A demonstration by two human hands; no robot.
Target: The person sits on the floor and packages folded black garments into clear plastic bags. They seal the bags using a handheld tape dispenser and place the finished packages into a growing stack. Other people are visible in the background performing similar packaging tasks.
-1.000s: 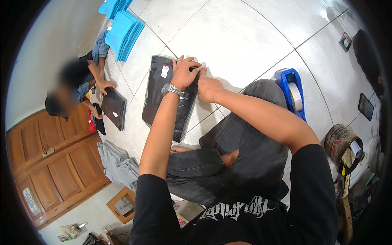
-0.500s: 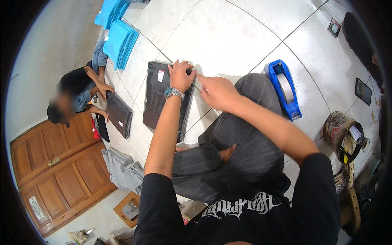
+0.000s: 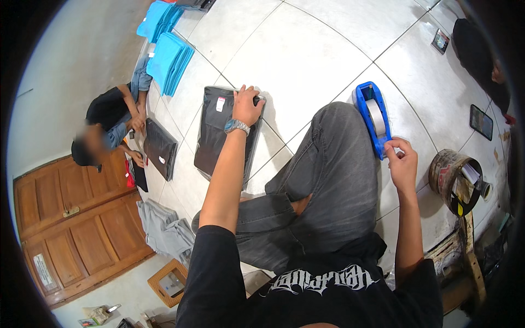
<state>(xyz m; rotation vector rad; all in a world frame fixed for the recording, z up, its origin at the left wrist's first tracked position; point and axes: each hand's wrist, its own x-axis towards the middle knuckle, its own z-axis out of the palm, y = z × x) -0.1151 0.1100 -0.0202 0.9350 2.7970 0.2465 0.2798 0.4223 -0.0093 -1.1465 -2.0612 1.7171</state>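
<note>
head view: the black plastic-wrapped package (image 3: 216, 131) lies flat on the tiled floor (image 3: 301, 65), in front of the crossed legs. the left hand (image 3: 248, 106) rests on its upper right corner, fingers somewhat spread. the right hand (image 3: 403, 164) is at the near end of the blue tape dispenser (image 3: 381, 145), thumb and forefinger drawn narrow; i cannot tell whether they pinch any tape.

to do this well, i'd keep the left fingers firm so the wrap stays taut, and pull tape evenly against the cutter.

as for writing, a small white label (image 3: 220, 104) with a reddish top sits on the package, its print too small to read; pale ornate lettering (image 3: 322, 277) crosses the black shirt; a white notice (image 3: 42, 273) on the wooden door (image 3: 87, 224) is illegible.
</note>
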